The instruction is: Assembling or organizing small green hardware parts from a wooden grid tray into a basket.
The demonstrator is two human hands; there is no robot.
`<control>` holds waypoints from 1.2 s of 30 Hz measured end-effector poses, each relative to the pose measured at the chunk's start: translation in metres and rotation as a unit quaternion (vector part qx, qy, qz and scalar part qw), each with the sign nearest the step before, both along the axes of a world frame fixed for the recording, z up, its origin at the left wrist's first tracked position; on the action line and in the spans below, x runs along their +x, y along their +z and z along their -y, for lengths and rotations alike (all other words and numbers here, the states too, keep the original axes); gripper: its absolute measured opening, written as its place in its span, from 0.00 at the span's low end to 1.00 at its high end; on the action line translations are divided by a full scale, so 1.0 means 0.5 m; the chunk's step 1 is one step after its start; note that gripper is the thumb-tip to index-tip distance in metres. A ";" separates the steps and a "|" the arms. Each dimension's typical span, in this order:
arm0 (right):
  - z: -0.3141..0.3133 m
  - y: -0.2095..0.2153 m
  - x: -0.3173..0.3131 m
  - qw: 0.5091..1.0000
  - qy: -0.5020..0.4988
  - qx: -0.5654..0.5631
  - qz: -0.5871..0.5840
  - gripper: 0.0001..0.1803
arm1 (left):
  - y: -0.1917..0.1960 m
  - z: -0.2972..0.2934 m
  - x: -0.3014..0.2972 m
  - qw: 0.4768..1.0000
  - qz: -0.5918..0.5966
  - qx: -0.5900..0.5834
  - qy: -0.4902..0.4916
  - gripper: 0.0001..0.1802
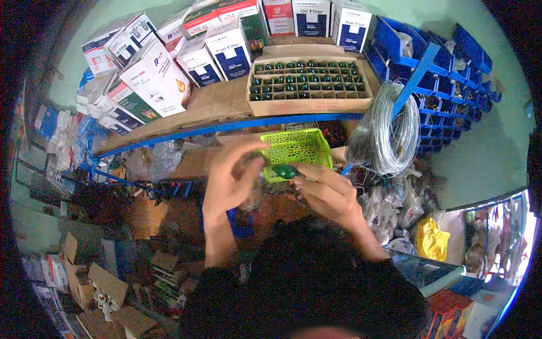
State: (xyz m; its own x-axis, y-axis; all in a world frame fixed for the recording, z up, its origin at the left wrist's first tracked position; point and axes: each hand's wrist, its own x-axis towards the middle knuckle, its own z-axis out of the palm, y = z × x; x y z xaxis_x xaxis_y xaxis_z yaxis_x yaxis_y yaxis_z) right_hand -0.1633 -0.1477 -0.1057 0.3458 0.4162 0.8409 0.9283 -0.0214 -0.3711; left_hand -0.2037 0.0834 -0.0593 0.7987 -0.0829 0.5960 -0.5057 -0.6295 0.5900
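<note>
My right hand (332, 191) pinches a small glossy dark-green bulb-like piece (284, 170) between thumb and fingertips. That piece sits in front of the near rim of a lime-green openwork plastic basket (323, 148). My left hand (232, 176) is at the basket's left side, fingers curved and thumb apart, with nothing visible between them. Its fingertips overlap the basket's left edge; whether they touch it is unclear. Behind the basket, on the shelf, a divided cardboard box (310, 105) holds rows of similar dark-green pieces.
White, red and blue filter boxes (155, 79) line the wooden shelf (217, 104), which has a blue metal front edge (226, 129). A coil of silvery wire (398, 130) hangs at the right, before blue parts bins (446, 79). Opened cartons (110, 288) stand lower left; a yellow bag (432, 239) is lower right.
</note>
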 end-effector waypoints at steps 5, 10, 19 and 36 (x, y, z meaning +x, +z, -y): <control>-0.009 0.002 0.016 1.000 0.012 0.024 -0.011 0.18 | 0.003 0.003 -0.003 0.991 -0.085 -0.071 -0.082 0.17; -0.028 0.027 0.029 0.996 -0.017 0.042 -0.072 0.22 | 0.055 -0.023 0.034 0.993 -0.096 -0.023 -0.065 0.14; -0.025 -0.003 0.034 0.994 -0.030 0.012 -0.102 0.26 | 0.166 -0.130 0.274 0.979 0.025 0.162 0.124 0.14; -0.002 -0.030 0.026 0.988 -0.028 0.004 -0.151 0.23 | 0.136 -0.122 0.320 0.953 -0.066 0.291 0.047 0.12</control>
State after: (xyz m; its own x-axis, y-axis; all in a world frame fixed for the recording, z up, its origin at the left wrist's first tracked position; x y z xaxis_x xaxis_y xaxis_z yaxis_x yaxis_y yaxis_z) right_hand -0.1504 -0.1468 -0.1208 0.6031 0.3835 0.6994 0.7731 -0.0651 -0.6310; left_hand -0.0437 0.1446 0.0086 0.8840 -0.2942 0.3634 -0.3768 -0.9084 0.1814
